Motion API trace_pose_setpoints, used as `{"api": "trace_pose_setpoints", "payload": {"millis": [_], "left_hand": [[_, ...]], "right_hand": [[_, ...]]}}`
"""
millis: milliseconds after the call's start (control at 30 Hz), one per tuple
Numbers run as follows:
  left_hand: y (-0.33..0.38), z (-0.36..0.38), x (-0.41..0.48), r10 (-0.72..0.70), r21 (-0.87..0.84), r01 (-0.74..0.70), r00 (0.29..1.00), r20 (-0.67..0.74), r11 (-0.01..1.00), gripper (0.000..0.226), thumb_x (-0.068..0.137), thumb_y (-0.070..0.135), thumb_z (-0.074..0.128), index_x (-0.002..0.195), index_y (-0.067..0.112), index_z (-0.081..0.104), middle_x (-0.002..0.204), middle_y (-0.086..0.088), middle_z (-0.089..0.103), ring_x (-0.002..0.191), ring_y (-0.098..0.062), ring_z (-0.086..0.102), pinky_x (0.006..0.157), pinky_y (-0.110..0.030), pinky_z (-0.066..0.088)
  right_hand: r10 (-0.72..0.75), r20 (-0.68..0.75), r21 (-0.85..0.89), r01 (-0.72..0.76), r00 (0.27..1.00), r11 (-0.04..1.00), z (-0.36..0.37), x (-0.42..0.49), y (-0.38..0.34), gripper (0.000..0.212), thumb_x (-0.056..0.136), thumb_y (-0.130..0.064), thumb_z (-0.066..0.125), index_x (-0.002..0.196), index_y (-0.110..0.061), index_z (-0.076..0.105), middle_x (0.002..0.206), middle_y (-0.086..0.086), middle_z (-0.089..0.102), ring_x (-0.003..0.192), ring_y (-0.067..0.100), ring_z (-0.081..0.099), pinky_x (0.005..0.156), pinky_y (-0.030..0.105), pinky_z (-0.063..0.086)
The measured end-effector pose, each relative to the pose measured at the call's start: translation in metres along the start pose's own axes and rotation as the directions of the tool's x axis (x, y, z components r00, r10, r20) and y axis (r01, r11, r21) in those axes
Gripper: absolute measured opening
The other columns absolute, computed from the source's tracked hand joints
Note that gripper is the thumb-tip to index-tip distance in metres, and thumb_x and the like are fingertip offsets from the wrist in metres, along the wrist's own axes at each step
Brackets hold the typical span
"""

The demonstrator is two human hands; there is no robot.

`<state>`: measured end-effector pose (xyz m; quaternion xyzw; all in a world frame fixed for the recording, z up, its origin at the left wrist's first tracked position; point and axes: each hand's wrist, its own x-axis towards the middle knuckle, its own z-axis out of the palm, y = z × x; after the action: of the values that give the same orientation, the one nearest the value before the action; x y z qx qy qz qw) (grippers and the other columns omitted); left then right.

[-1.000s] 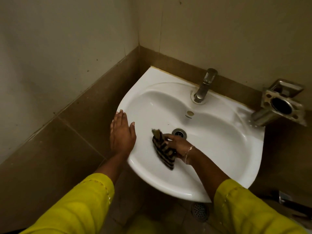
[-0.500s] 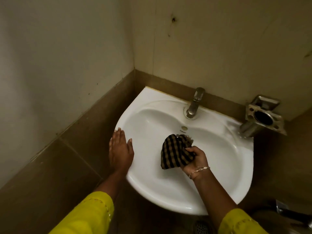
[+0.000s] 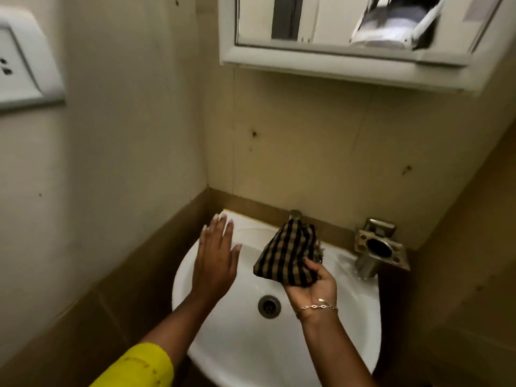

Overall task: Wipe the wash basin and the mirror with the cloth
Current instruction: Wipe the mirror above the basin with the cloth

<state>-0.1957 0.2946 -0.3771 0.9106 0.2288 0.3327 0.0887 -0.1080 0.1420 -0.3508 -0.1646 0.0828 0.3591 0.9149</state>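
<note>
Since half a second ago I see both hands lifted from the basin (image 3: 360,317), and the view has tilted up, so the mirror (image 3: 349,20) now shows at the upper right of the frame. At the far left, a white socket plate (image 3: 25,65) sits on the wall. Left of centre, the left hand (image 3: 215,266) hovers above the basin rim, fingers spread flat, holding nothing. The drain (image 3: 269,306) lies at lower centre. The right hand (image 3: 312,283), palm up, grips the checked cloth (image 3: 290,255) above the bowl. At the right stands a metal holder (image 3: 377,252).
</note>
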Motion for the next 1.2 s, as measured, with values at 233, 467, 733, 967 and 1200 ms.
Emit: {"api": "trace_pose_setpoints", "payload": {"millis": [233, 467, 733, 967, 1200], "left_hand": [[0.051, -0.088, 0.121, 0.361, 0.168, -0.329, 0.905, -0.226, 0.929, 0.052, 0.096, 0.036, 0.02, 0.137, 0.005, 0.027, 0.144, -0.02, 0.036, 0.137, -0.025, 0.018, 0.114, -0.037, 0.01], [0.102, -0.187, 0.225, 0.51, 0.274, -0.431, 0.719, -0.472, 0.86, 0.051, 0.095, 0.031, 0.031, 0.138, 0.004, 0.026, 0.147, -0.02, 0.031, 0.138, -0.026, 0.016, 0.115, -0.035, 0.004], [0.144, -0.277, 0.305, 0.556, 0.297, -0.48, 0.6, -0.575, 0.826, 0.066, 0.09, 0.044, 0.021, 0.139, 0.001, 0.025, 0.15, -0.021, 0.02, 0.141, -0.032, 0.01, 0.115, -0.042, 0.007], [0.144, -0.32, 0.359, 0.528, 0.275, -0.482, 0.536, -0.658, 0.832, 0.066, 0.09, 0.042, 0.02, 0.142, 0.003, 0.015, 0.153, -0.019, 0.012, 0.139, -0.022, -0.004, 0.115, -0.038, 0.001], [0.134, -0.337, 0.394, 0.503, 0.22, -0.508, 0.529, -0.684, 0.833, 0.062, 0.091, 0.038, 0.025, 0.142, 0.004, 0.016, 0.153, -0.017, 0.016, 0.142, -0.027, 0.004, 0.114, -0.035, -0.001]], "right_hand": [[-0.095, 0.159, 0.037, 0.091, 0.983, 0.995, 0.115, -0.033, -0.026, 0.097, 0.006, 0.012, 0.082, 0.1, -0.002, 0.066, 0.097, 0.019, 0.071, 0.095, 0.034, 0.064, 0.074, 0.05, 0.051], [-0.345, 0.358, 0.13, 0.32, 0.867, 0.938, 0.222, -0.076, -0.069, 0.082, 0.008, 0.003, 0.081, 0.089, -0.01, 0.07, 0.091, 0.013, 0.074, 0.091, 0.028, 0.064, 0.069, 0.037, 0.051], [-0.579, 0.526, 0.135, 0.611, 0.623, 0.78, 0.333, -0.107, -0.104, 0.045, 0.082, -0.003, 0.05, 0.124, -0.015, 0.056, 0.112, 0.005, 0.067, 0.088, 0.018, 0.07, 0.07, 0.031, 0.056], [-0.727, 0.521, 0.196, 0.767, 0.446, 0.611, 0.41, -0.109, -0.124, 0.016, 0.093, -0.011, 0.045, 0.094, -0.018, 0.059, 0.071, -0.005, 0.067, 0.068, 0.005, 0.064, 0.065, 0.022, 0.053], [-0.846, 0.441, 0.133, 0.91, 0.3, 0.392, 0.451, -0.101, -0.134, 0.029, 0.094, -0.013, 0.045, 0.122, -0.018, 0.053, 0.116, 0.002, 0.057, 0.108, 0.018, 0.053, 0.104, 0.037, 0.037]]}}
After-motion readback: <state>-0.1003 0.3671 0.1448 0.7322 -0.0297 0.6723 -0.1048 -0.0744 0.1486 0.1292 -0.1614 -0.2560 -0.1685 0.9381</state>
